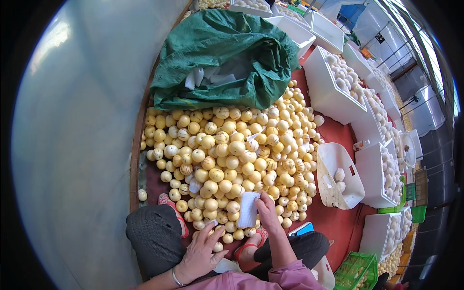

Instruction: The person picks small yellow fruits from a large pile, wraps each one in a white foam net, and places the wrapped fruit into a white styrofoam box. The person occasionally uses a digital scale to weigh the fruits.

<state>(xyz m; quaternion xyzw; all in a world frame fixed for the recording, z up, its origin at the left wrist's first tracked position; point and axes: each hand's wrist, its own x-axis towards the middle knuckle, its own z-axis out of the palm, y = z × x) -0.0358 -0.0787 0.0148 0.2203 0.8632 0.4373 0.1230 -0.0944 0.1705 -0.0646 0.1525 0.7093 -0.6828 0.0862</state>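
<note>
My right hand pinches the upper right edge of a flattened white foam net sleeve. The sleeve hangs over the near part of a large heap of yellow pepino melons, some with purple stripes. Lower and to the left is my left hand, palm down with its fingers apart. It appears to hold nothing, and a pale melon lies beside its fingers. Beyond the heap stands a green woven sack, its mouth showing more foam sleeves.
A cut white plastic basket right of the heap holds sleeved fruit. White foam boxes filled with sleeved fruit line the right side. Near my right knee are a blue-screened phone and a green crate. Plastic sheeting walls the left.
</note>
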